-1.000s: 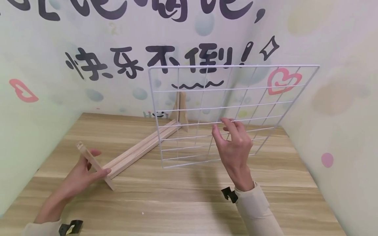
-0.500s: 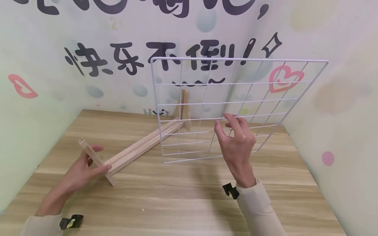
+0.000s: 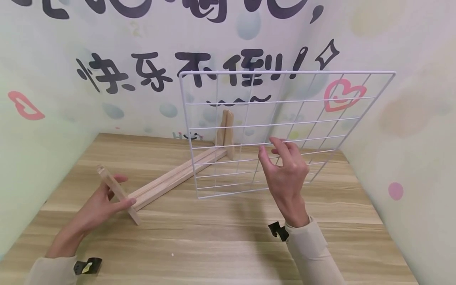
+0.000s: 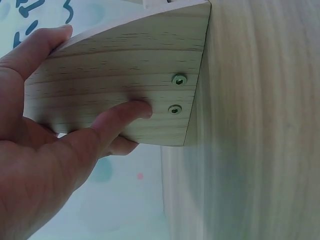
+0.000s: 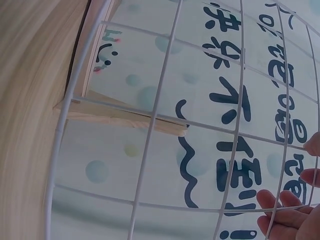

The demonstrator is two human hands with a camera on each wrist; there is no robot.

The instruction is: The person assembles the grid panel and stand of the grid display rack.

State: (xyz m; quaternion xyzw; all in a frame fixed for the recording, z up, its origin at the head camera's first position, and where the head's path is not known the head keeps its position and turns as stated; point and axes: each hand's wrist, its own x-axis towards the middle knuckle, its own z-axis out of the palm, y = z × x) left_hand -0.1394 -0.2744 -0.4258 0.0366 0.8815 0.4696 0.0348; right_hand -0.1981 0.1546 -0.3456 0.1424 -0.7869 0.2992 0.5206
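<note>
A wooden stand lies across the left half of the table in the head view: a grooved rail (image 3: 174,178) with an upright end piece at each end. My left hand (image 3: 96,208) grips the near end piece (image 3: 114,190); the left wrist view shows two metal screws (image 4: 179,80) in its outer face. Fingers and thumb of my right hand (image 3: 286,176) pinch a wire near the middle of a white wire grid panel (image 3: 285,73). The panel is held tilted above the table, its left part in front of the far end piece (image 3: 228,122).
A wood-grain table (image 3: 213,245) stands against a white wall (image 3: 142,35) with black lettering and coloured spots. Side walls close off left and right. A tiny white speck (image 3: 172,254) lies near the table's front. Both wrists carry black mounts (image 3: 88,266).
The stand's far end has shifted right behind the grid panel, and its near end slightly right with my left hand. The panel has moved slightly up and right in my right hand.
</note>
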